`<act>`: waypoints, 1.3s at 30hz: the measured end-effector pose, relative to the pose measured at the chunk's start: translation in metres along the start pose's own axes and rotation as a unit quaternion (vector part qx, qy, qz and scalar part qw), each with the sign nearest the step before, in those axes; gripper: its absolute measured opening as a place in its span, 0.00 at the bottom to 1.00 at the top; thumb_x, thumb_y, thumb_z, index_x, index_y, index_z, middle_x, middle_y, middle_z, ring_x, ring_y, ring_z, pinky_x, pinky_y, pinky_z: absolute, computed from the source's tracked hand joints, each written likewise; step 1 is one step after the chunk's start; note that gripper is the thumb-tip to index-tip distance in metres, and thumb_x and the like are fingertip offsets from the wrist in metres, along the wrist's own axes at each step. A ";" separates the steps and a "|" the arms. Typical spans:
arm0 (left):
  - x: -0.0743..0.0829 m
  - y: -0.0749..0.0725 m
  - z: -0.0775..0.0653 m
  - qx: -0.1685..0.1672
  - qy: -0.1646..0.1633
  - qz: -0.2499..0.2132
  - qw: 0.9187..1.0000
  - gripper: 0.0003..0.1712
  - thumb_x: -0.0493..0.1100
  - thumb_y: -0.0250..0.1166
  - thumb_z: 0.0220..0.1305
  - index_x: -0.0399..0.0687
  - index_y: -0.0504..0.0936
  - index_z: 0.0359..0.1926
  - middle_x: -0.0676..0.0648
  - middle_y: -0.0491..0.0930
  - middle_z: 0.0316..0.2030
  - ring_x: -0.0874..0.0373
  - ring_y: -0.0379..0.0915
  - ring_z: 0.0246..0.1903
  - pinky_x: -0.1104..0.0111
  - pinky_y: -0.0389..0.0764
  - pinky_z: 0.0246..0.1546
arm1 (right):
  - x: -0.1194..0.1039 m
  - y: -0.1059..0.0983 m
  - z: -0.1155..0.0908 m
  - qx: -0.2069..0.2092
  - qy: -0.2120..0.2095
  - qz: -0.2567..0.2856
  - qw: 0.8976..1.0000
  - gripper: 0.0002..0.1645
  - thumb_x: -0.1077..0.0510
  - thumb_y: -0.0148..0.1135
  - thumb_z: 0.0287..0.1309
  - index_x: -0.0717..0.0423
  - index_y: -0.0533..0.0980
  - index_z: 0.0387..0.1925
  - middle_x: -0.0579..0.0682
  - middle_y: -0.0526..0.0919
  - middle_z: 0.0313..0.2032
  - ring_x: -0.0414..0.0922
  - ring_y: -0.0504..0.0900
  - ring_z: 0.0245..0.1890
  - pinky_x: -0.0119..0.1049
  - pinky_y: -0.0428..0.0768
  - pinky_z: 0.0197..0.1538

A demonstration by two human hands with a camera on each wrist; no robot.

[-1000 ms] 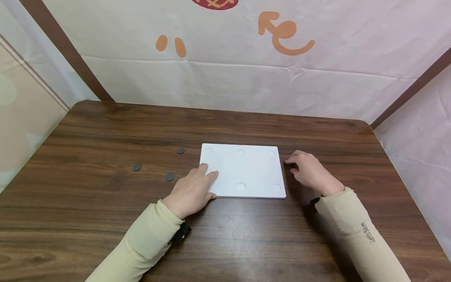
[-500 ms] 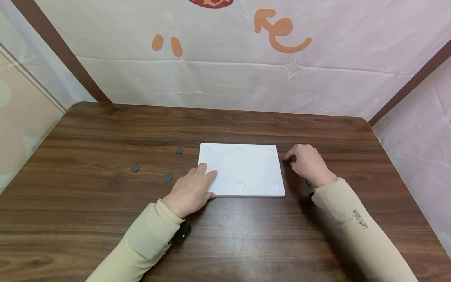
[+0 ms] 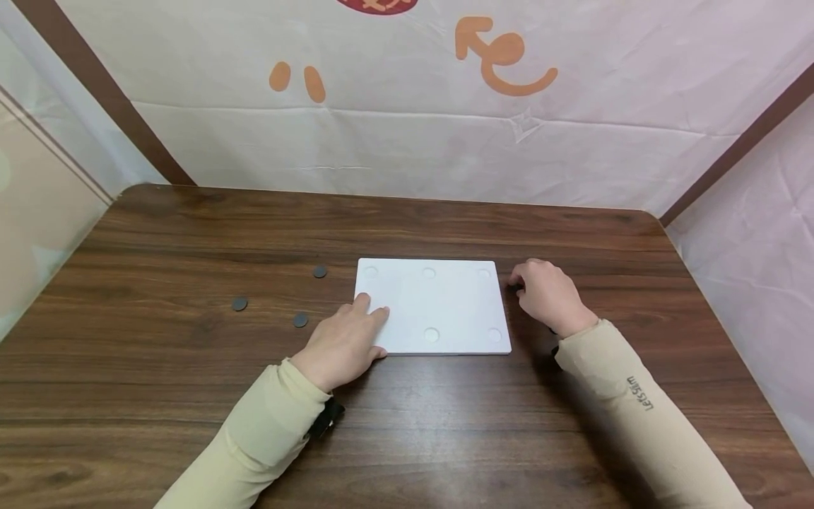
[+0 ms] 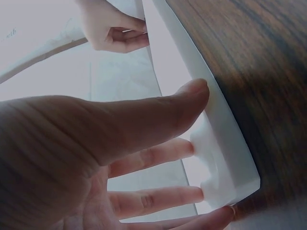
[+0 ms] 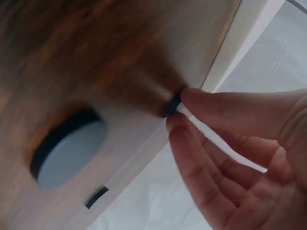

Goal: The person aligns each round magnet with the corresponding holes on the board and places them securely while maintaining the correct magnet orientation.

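A white rectangular board point(image 3: 439, 304) with shallow round recesses lies flat on the table. My left hand point(image 3: 340, 346) rests on its left end, fairly straight fingers spread over the top and the thumb point(image 4: 192, 96) against the near edge. Just beyond the board's right side, my right hand point(image 3: 550, 297) pinches a small dark disc point(image 5: 173, 104) between thumb and forefinger, close to the tabletop. In the right wrist view two more discs lie near that hand: a grey-topped dark disc point(image 5: 72, 153) and a farther dark disc point(image 5: 97, 197). In the head view the right hand hides these.
Left of the board, three grey discs lie on the brown wooden table point(image 3: 407, 438): a far disc point(image 3: 320, 271), a left disc point(image 3: 239, 304) and a disc near the left hand point(image 3: 300, 320). A pale printed cloth point(image 3: 407, 134) hangs behind the table.
My right hand's fingertips have come down beside the board and closed on the disc. The left hand keeps its place on the board. The head view has shifted slightly.
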State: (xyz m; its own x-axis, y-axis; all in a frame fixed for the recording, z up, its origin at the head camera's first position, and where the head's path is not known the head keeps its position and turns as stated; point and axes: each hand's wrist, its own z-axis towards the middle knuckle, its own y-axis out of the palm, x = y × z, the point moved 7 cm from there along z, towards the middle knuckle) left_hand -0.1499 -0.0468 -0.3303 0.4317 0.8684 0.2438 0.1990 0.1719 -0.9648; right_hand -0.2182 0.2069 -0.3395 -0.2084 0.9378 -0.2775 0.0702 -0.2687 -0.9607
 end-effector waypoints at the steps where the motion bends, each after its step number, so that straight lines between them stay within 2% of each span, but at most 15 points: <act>1: 0.000 0.000 0.000 -0.001 0.000 0.000 1.000 0.26 0.42 0.72 0.55 0.37 0.76 0.53 0.37 0.71 0.39 0.43 0.74 0.32 0.59 0.77 0.23 | -0.001 0.000 0.000 0.003 -0.004 -0.004 1.000 0.12 0.73 0.58 0.47 0.62 0.82 0.33 0.59 0.81 0.35 0.58 0.81 0.34 0.51 0.78 0.34; 8: 0.001 -0.001 0.000 -0.002 0.003 -0.005 1.000 0.25 0.41 0.72 0.54 0.36 0.76 0.51 0.37 0.71 0.38 0.43 0.73 0.31 0.59 0.77 0.25 | -0.003 -0.002 -0.002 0.021 -0.014 -0.011 1.000 0.11 0.73 0.57 0.46 0.63 0.80 0.33 0.60 0.79 0.34 0.60 0.80 0.29 0.51 0.78 0.31; 14: 0.001 -0.001 0.000 -0.001 0.004 -0.007 1.000 0.25 0.41 0.72 0.54 0.36 0.76 0.51 0.37 0.70 0.37 0.44 0.73 0.30 0.59 0.77 0.25 | 0.000 -0.002 -0.003 0.011 -0.010 0.001 1.000 0.10 0.73 0.61 0.48 0.65 0.79 0.35 0.60 0.77 0.35 0.59 0.80 0.31 0.52 0.79 0.36; 22: 0.001 0.000 0.001 -0.003 0.005 -0.010 1.000 0.25 0.41 0.72 0.54 0.35 0.76 0.52 0.37 0.70 0.37 0.44 0.73 0.30 0.59 0.77 0.26 | 0.000 -0.001 -0.002 0.004 -0.014 0.045 0.999 0.08 0.73 0.60 0.48 0.61 0.81 0.29 0.54 0.75 0.27 0.48 0.75 0.27 0.43 0.75 0.33; 39: 0.000 0.000 0.001 -0.010 -0.001 -0.013 1.000 0.25 0.42 0.72 0.55 0.36 0.77 0.52 0.37 0.70 0.38 0.44 0.73 0.30 0.59 0.77 0.24 | -0.002 -0.003 -0.008 -0.007 -0.022 0.065 0.998 0.07 0.71 0.61 0.54 0.60 0.82 0.32 0.54 0.78 0.28 0.47 0.77 0.30 0.43 0.75 0.36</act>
State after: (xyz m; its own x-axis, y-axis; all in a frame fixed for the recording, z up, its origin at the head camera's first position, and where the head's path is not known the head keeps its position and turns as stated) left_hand -0.1510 -0.0462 -0.3309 0.4253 0.8643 0.2685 0.2279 0.1848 -0.9560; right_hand -0.2100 0.2073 -0.3354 -0.2389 0.8846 -0.4005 0.1124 -0.3845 -0.9163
